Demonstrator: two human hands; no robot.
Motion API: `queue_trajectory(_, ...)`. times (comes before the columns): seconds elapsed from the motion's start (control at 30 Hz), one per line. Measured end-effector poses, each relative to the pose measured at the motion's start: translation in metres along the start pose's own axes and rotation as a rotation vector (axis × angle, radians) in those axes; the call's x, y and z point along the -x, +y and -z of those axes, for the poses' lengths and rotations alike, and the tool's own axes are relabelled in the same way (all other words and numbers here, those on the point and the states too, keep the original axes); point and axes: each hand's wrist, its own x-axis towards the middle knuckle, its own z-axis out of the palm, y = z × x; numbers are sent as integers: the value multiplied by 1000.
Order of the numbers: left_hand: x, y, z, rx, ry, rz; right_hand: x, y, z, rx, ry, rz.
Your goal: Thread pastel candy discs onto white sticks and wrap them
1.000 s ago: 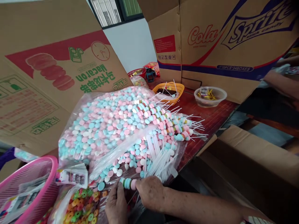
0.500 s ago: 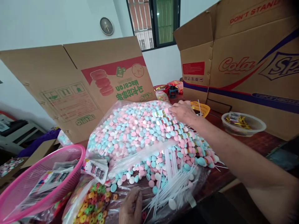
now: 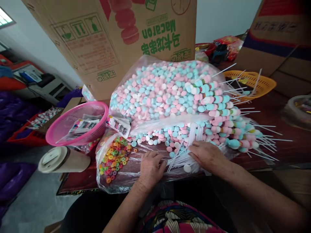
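here both hands (image 3: 179, 160) open, flat on white sticks (image 3: 181, 155), sticks pointing up-right.

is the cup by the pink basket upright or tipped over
Tipped over. The cup lies on its side at the table's left edge, its lidded end facing left, just below the pink basket.

Clear plastic bag of round candies (image 3: 155, 87): pastel pink, pale blue and white discs. Skewered candy rows (image 3: 218, 110), at three o'clock of the bag: the same pastels, with touches of green and yellow, on white plastic sticks (image 3: 181, 155). Ring candies (image 3: 114, 158), seven o'clock: orange, yellow, green, red. Round mesh basket (image 3: 58, 129): bright pink. Woven basket (image 3: 262, 85): orange. Cardboard box (image 3: 109, 35): brown, with green lettering and a red print.
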Motion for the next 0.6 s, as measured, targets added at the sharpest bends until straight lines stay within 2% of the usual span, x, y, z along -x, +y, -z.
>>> queue_trajectory(0.1,-3,-2,2,-29,-40,26,-4,-4,-23,55,16,51)
queue_trajectory(0.27,-26,-22,14,-140,8,210,-11,7,-25,59,43,169)
queue_trajectory(0.4,-51,-24,14,-224,-79,176,-11,3,-23,56,29,188)
queue_trajectory(0.47,-56,-23,11,-237,-109,148,-12,1,-21,54,18,191)
queue_trajectory(0.53,-52,-26,9,-159,-69,155,-14,3,-16,48,24,183)
queue_trajectory(0.6,-42,-33,10,73,22,225,-16,6,-9,28,43,168)
